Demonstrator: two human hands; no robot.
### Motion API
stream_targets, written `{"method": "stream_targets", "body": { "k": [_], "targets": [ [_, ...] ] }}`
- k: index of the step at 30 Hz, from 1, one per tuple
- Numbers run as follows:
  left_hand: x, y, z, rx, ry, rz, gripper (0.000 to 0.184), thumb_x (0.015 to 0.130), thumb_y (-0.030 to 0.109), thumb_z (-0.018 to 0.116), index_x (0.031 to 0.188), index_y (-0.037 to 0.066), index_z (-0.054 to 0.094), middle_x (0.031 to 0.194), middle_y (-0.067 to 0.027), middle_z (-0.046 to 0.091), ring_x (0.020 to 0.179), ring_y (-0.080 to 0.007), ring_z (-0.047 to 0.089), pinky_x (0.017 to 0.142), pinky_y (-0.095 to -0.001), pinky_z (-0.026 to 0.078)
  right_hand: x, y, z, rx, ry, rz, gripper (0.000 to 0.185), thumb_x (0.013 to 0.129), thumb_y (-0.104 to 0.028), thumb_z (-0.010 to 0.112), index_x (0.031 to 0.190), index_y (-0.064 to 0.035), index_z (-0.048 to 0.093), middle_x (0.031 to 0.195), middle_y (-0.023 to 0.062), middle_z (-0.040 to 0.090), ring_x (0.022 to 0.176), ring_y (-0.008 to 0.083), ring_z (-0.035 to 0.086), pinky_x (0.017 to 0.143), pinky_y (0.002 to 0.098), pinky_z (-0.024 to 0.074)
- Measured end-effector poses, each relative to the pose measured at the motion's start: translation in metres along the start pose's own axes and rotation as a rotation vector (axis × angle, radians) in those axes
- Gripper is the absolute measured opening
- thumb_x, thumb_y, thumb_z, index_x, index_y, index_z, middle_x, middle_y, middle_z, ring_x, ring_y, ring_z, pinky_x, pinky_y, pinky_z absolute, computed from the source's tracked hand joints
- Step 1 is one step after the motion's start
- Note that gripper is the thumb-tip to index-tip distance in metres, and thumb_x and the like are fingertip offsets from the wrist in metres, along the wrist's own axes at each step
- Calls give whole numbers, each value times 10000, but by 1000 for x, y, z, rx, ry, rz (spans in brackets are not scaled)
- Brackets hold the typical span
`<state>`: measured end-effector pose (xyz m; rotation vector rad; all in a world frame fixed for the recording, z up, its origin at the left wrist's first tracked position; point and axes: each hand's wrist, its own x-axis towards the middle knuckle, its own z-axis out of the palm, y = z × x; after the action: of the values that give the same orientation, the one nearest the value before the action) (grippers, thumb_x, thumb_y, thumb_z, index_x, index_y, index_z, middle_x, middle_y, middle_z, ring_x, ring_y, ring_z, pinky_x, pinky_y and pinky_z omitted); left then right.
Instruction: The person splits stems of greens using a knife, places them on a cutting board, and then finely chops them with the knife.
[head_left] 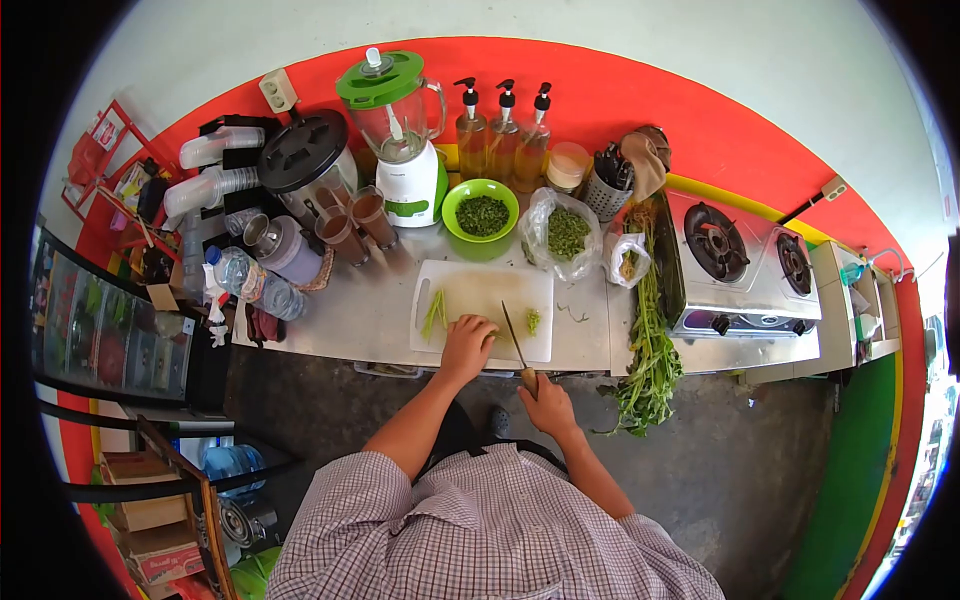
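On the white cutting board (460,275), my left hand (469,345) is pressed down with its fingers curled together; whatever lies under them is hidden. My right hand (549,403) grips the wooden handle of a knife (513,333), whose blade points away from me over the board, just right of my left hand. Thin green stalks (434,314) lie on the board to the left. A small heap of chopped green stalks (532,321) sits right of the blade. Behind the board stand a green bowl (507,226) of chopped leaves and a plastic bag (537,240) with more chopped greens.
A blender (405,185), pump bottles (503,145) and a utensil holder (605,195) line the wall. Brown-filled cups (343,238) and a water bottle (262,285) stand left. Leafy stems (650,365) hang over the counter's front edge beside the gas stove (740,265).
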<state>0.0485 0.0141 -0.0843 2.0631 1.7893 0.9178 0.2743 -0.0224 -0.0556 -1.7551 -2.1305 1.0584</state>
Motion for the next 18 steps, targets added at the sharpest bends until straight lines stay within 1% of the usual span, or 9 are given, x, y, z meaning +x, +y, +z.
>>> {"method": "stream_targets", "body": {
  "k": [1,3,5,7,12,14,16,18],
  "targets": [
    [0,0,0,5,0,-22,225,848,110,703,1071,114,678,1115,-50,619,1134,-277,541,976,-450,408,-1,-1,2,-34,-10,2,459,930,-394,639,1094,27,562,860,308,686,826,517,665,766,584,528],
    [-3,-3,0,8,-10,-44,200,856,117,701,1055,115,680,1102,-50,615,1126,-277,542,967,-449,411,-4,-3,6,-85,-12,9,452,943,-404,617,1097,12,536,864,303,691,818,511,673,753,585,538],
    [-6,-9,-1,26,47,22,151,870,121,694,1020,120,686,1094,-49,601,1105,-279,544,951,-449,413,-6,-5,10,-134,-16,17,445,955,-415,595,1099,-2,510,868,297,697,811,504,682,741,585,549],
    [-10,-9,-3,20,60,28,139,871,117,692,1010,119,687,1098,-55,594,1101,-282,544,947,-448,414,-10,-16,6,-206,-43,41,438,967,-377,578,1113,24,477,836,304,690,779,505,684,710,589,552],
    [-15,-13,-3,-26,107,28,130,864,98,688,993,112,680,1108,-77,578,1087,-298,545,929,-450,425,-18,-42,-5,-249,-64,90,412,963,-351,566,1094,27,467,848,299,698,790,494,696,716,576,562],
    [-14,-17,-1,-96,103,20,125,852,71,690,974,59,673,1095,-113,588,1085,-330,539,941,-458,432,-18,-46,-4,-255,-75,109,414,960,-346,565,1099,32,468,853,297,700,792,493,698,719,574,563],
    [-13,-17,-2,-115,114,28,124,844,65,694,962,48,661,1094,-119,589,1077,-338,538,935,-459,436,-17,-48,-1,-294,-54,108,405,945,-369,597,1083,-6,484,852,259,713,785,453,718,721,541,583],
    [-11,-17,-4,-131,132,39,126,836,59,698,950,36,650,1093,-126,590,1069,-347,536,930,-459,440,-17,-49,-4,-263,-65,123,402,946,-367,595,1083,-6,485,860,265,712,805,457,717,741,546,579]
  ]
}}
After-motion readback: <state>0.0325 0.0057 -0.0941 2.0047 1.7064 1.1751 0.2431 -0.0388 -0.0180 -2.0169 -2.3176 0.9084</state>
